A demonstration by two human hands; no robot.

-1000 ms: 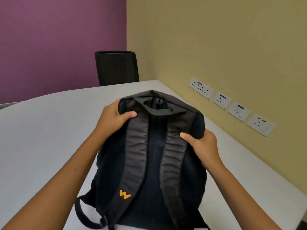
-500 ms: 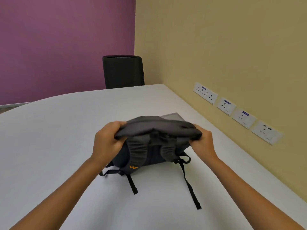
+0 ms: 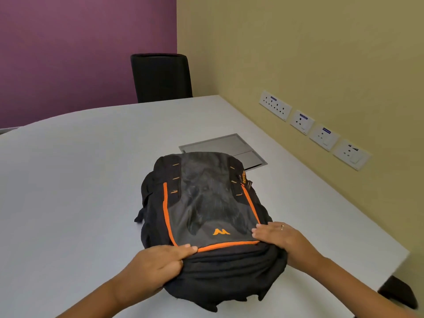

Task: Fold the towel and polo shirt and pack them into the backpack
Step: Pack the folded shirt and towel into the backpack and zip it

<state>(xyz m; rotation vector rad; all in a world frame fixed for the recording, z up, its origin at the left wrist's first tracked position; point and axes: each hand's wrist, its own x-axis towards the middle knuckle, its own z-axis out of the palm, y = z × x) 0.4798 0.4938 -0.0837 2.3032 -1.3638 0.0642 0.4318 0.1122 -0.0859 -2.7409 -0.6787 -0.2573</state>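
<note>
The black and grey backpack (image 3: 206,212) with orange piping lies flat on the white table (image 3: 68,180), front panel up, its top end towards me. My left hand (image 3: 158,262) grips the near left part of the pack, fingers curled into the black fabric by the orange trim. My right hand (image 3: 280,237), a ring on one finger, rests with straight fingers on the near right corner of the front panel. No towel or polo shirt shows in this view.
A grey cable hatch (image 3: 229,148) is set into the table just beyond the pack. A black chair (image 3: 160,76) stands at the far edge. Wall sockets (image 3: 314,129) line the yellow wall on the right. A dark object (image 3: 399,292) sits past the table's near right corner.
The backpack was held upright with its straps facing me, then tipped over and laid down; it now lies flat with its front up, and both hands sit on its near end.
</note>
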